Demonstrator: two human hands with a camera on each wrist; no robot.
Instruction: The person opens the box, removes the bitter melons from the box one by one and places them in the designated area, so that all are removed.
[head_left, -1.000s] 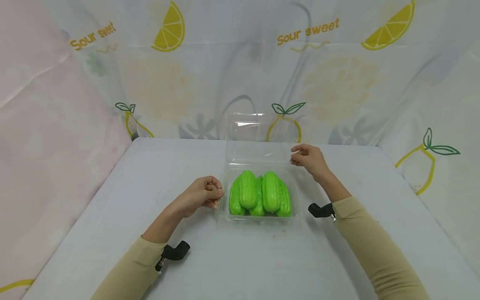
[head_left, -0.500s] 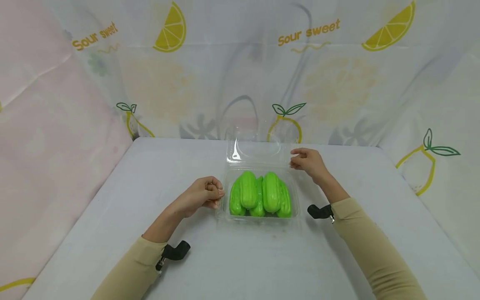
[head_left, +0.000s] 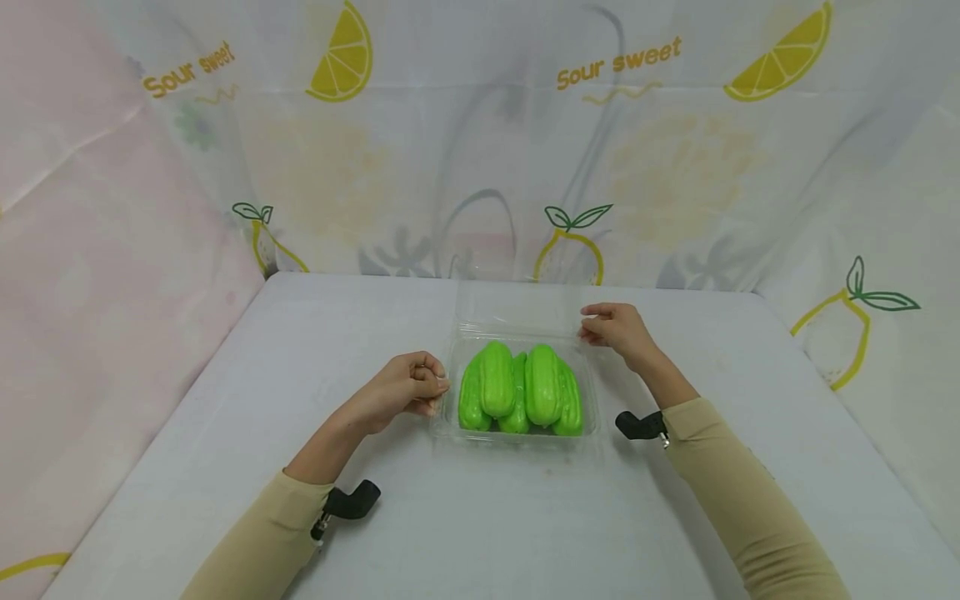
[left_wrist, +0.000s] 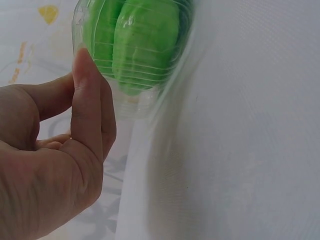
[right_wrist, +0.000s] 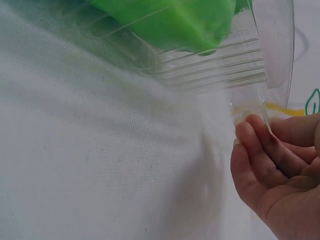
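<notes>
A clear plastic clamshell box (head_left: 517, 439) sits on the white table, its lid (head_left: 517, 307) raised and leaning back on the far-side hinge. Several glossy green, ribbed, cucumber-like pieces (head_left: 543, 385) are piled inside. At the box's left rim, my left hand (head_left: 397, 387) pinches the edge between thumb and fingers; the left wrist view shows that hand (left_wrist: 75, 135) against the ribbed wall. My right hand (head_left: 617, 332) is by the lid's right side near the hinge. In the right wrist view, its thumb and fingers (right_wrist: 257, 145) pinch the clear lid's edge.
A white cloth covers the table (head_left: 480, 525). Behind it hangs a backdrop curtain (head_left: 420, 150) with lemon prints, and a pinkish curtain (head_left: 97, 292) closes the left side. Black camera mounts (head_left: 352, 502) stick out from both sleeves.
The lid has tipped further back, away from me, and its top edge is lower. My right hand has moved slightly down and toward me with it. My left hand stays in place.
</notes>
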